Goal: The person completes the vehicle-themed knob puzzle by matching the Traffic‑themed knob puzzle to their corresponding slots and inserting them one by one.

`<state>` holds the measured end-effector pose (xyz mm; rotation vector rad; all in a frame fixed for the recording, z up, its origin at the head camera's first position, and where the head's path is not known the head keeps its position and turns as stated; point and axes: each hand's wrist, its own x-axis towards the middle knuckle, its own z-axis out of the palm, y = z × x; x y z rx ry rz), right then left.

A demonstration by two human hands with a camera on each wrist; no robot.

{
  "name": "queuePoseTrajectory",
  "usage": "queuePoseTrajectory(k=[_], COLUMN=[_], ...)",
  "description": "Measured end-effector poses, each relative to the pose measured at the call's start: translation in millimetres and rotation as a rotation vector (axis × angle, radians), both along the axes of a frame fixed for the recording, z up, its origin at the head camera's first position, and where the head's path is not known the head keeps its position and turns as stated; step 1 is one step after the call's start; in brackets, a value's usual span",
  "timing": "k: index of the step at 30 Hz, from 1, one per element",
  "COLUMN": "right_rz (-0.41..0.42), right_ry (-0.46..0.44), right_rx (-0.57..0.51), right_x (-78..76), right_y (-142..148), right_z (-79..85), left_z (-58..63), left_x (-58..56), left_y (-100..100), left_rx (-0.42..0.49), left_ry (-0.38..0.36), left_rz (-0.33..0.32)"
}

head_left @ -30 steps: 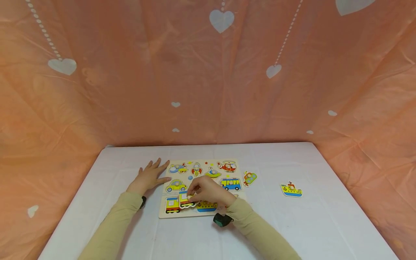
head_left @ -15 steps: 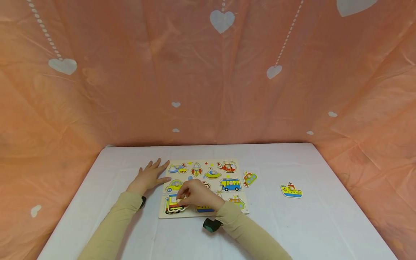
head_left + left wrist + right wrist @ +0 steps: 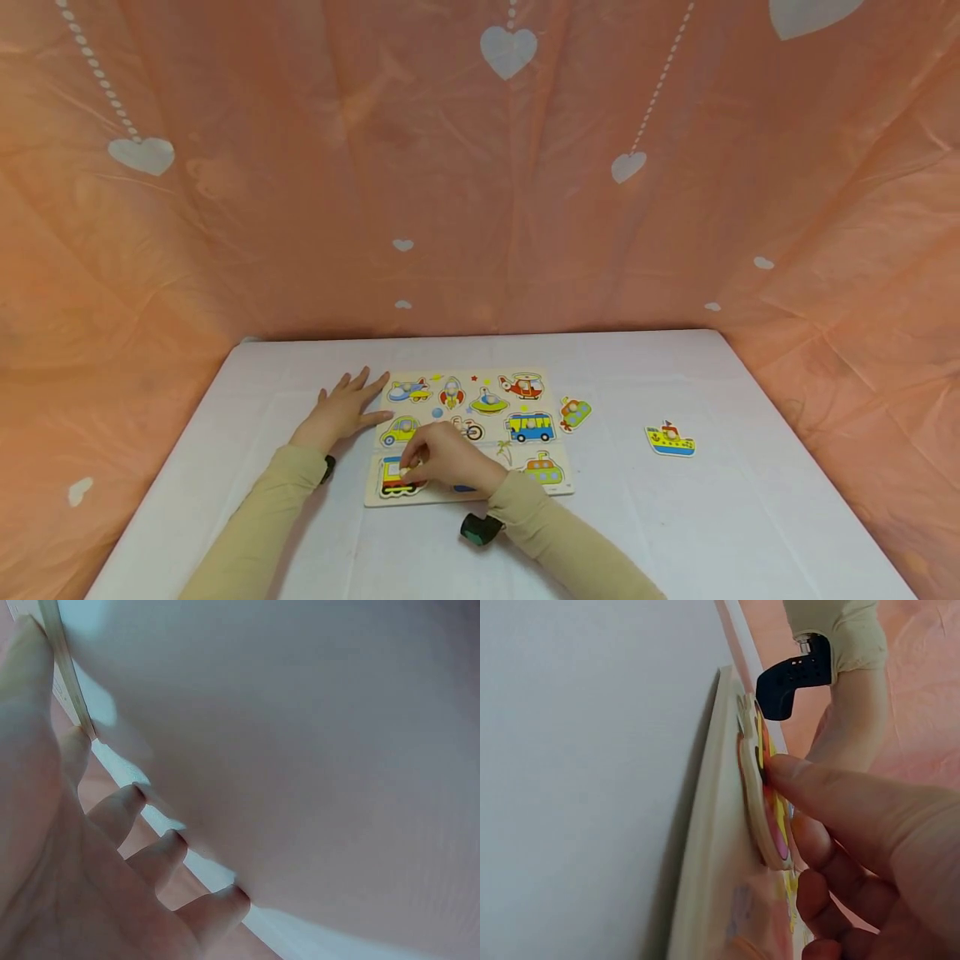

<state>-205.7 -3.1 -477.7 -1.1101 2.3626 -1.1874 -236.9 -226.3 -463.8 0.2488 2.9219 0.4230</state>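
A wooden knob puzzle board (image 3: 562,487) with vehicle pictures lies on the white table. My right hand (image 3: 453,458) pinches the knob of a train puzzle piece (image 3: 392,475) over the train picture at the board's lower left. In the right wrist view, the piece's edge (image 3: 751,780) shows close against the board; whether it sits in its recess I cannot tell. My left hand (image 3: 339,419) rests with spread fingers at the board's left edge, its thumb touching that edge in the left wrist view. My right hand hides most of the boat picture.
Right beside the board lies a loose submarine piece (image 3: 575,414). Farther right on the table is a boat piece (image 3: 671,440). Plane, rocket, helicopter, car and bus (image 3: 531,427) pieces are on the board. A peach curtain (image 3: 480,208) with hearts surrounds the table's back and sides.
My right hand has carried the train piece left and down onto the train picture at the board's lower left. The submarine picture has come into view. My left hand stays put.
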Motion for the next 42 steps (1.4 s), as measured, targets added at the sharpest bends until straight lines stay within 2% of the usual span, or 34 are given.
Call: queuePoseTrajectory(k=[32, 36, 42], right_rz=[-0.026, -0.017, 0.016], right_ry=[-0.005, -0.022, 0.008], right_rx=[0.033, 0.031, 0.013], right_x=[2.5, 2.5, 0.3], right_y=[-7.2, -6.1, 1.0], right_z=[-0.2, 1.2, 3.7], left_z=[-2.8, -4.0, -5.1], left_x=[-3.7, -4.3, -5.0], left_y=[-1.2, -1.7, -2.2], left_rx=[-0.005, -0.009, -0.016], left_ry=[-0.002, 0.0, -0.007], left_rz=[-0.008, -0.005, 0.005])
